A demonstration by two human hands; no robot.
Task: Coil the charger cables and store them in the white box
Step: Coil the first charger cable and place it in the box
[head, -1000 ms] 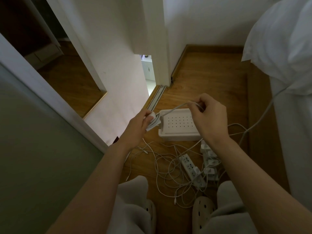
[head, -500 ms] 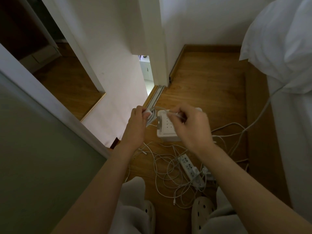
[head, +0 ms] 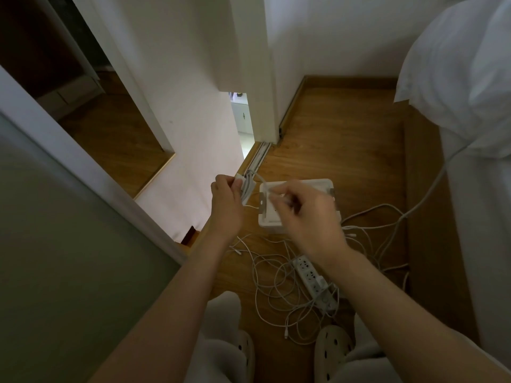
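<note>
My left hand (head: 225, 199) grips a white charger with several loops of its cable (head: 246, 186) wound against it, held above the floor left of the white box (head: 323, 185). My right hand (head: 307, 214) pinches the free run of that same cable in front of the box and hides most of the lid. The box sits on the wooden floor with its lid on. A tangle of loose white cables (head: 279, 275) lies on the floor between the box and my feet.
A white power strip (head: 312, 277) with plugs lies among the cables. A thicker cable (head: 431, 186) runs up to the bed with its white bedding (head: 467, 87) on the right. A sliding door track (head: 258, 158) and white walls stand to the left. My slippered feet (head: 333, 344) are at the bottom.
My right hand swung left and nearer with the cable, adding a turn to the bundle. The left hand rose slightly and stayed beside the box.
</note>
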